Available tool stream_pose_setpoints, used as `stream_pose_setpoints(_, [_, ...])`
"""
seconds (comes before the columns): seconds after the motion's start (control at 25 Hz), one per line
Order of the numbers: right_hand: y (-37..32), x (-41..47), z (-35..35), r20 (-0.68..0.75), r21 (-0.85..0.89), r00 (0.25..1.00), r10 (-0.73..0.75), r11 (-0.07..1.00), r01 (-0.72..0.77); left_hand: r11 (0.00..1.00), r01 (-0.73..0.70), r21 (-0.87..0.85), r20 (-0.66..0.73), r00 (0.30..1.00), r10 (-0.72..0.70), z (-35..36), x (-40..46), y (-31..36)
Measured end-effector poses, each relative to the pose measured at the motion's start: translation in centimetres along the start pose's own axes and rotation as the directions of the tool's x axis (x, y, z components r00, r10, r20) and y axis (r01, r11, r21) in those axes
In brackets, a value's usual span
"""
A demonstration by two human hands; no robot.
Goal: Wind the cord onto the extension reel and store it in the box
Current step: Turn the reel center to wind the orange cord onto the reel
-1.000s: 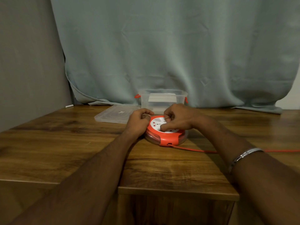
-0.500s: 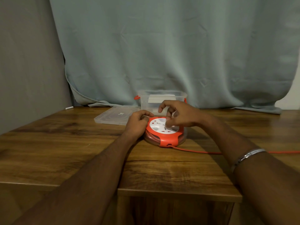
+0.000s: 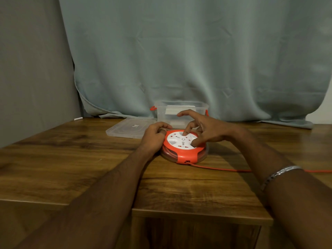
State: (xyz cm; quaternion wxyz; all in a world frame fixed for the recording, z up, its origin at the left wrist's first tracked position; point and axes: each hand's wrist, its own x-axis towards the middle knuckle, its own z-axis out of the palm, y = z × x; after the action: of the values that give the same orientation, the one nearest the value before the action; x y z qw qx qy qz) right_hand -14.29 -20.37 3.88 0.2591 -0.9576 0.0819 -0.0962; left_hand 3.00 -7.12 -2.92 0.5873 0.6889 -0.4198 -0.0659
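Head view, left to right. Far left on the wooden table (image 3: 53, 164): bare grain, a small white object (image 3: 78, 118) by the wall. Next, clear lid (image 3: 131, 129) lying flat, off the box. Then left hand (image 3: 154, 137), fingers curled round the left rim of the extension reel (image 3: 184, 147), steadying it against the tabletop. Behind the reel, against the curtain (image 3: 197, 60), clear box (image 3: 181, 112) with orange latches, open on top; inside, only something pale, hard to make out. Over the reel's white socket face, right hand (image 3: 203, 130): fingers spread and bent, one fingertip pressed into the face near its far edge, thumb down near the right edge, index lifted clear; pressing rather than pinching, seemingly placed to turn the disc. Further right, orange cord (image 3: 224, 168) leaving the slot at the reel's near edge, running flat along the table, under the right forearm, off the right edge of frame.

Progress, as a judgement: winding under way, not finished. Some turns visible inside the reel's clear rim, loose cord left outside, its amount impossible to tell. Left to do: finishing the winding, placing the reel in the box, perhaps fitting the lid.
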Motion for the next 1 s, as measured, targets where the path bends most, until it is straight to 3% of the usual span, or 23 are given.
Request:
stream_pose_setpoints(0.56, [-1.1,1.6,2.3,-0.205,-0.349,0.978,0.047,0.93,-0.118,0.999,-0.041,0.015,-0.008,0.999,0.041,0.0,0.5,-0.6])
stream_pose_setpoints(0.72, [-1.4,2.1,3.0,-0.287,-0.407,0.958,0.0,0.906,-0.121,0.999,-0.047,0.017,0.001,0.999,0.047,0.0,0.5,-0.6])
stream_pose_setpoints(0.88, [-1.6,2.3,3.3,-0.298,-0.364,0.954,-0.031,0.928,-0.083,0.999,-0.049,0.014,-0.003,0.999,0.05,-0.1,0.5,-0.5])
stream_pose_setpoints(1.0, [-1.0,1.9,2.2,-0.251,-0.225,0.966,-0.056,0.974,-0.002,0.999,-0.032,0.009,-0.011,0.999,0.032,-0.1,0.3,-0.4])
